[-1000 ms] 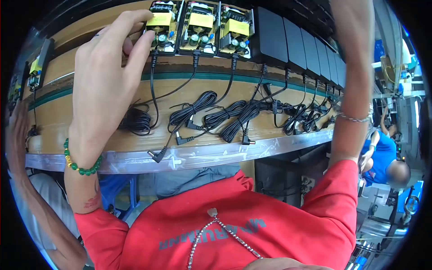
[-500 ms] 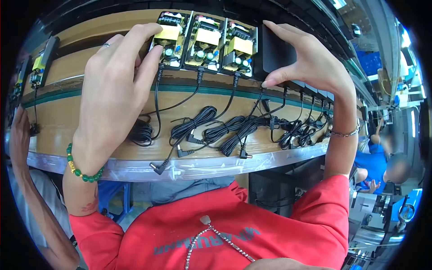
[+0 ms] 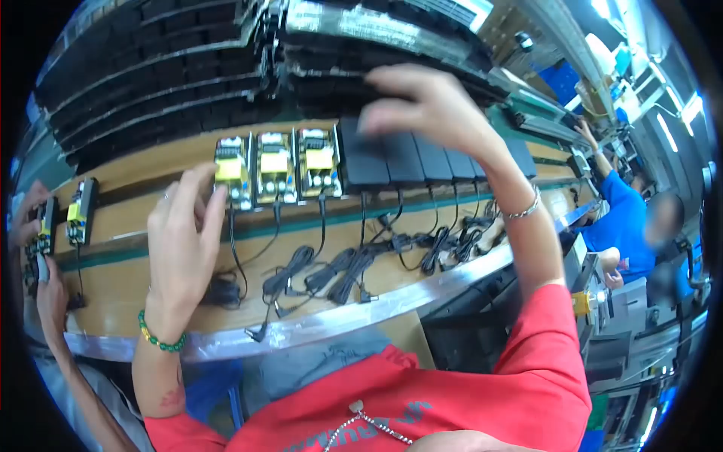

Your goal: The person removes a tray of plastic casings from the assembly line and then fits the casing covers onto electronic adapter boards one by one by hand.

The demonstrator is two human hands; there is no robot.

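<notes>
My left hand [image 3: 179, 245] is at the left side of the leftmost open power adapter [image 3: 233, 175], its fingertips by the edge with the thumb apart from the fingers. Two more open adapters, a middle one [image 3: 276, 172] and a right one [image 3: 318, 164], stand beside it, showing circuit boards with yellow transformers. Blurred by motion, my right hand [image 3: 437, 109] hangs above the closed black adapters [image 3: 367, 167], thumb and fingers apart, nothing visible between them. Coiled black cables [image 3: 351, 277] run from the adapters toward the bench's front.
Black trays [image 3: 166, 71] are stacked behind the bench [image 3: 158, 222]. At the left, another person's hand [image 3: 53, 297] is near more open adapters [image 3: 77, 213]. A person in blue [image 3: 629, 241] sits at the far right. Clear plastic covers the front edge [image 3: 361, 325].
My right hand has left the black adapter's side and risen above the row. My left hand has shifted back slightly at the leftmost adapter. The view has tilted up, showing more trays.
</notes>
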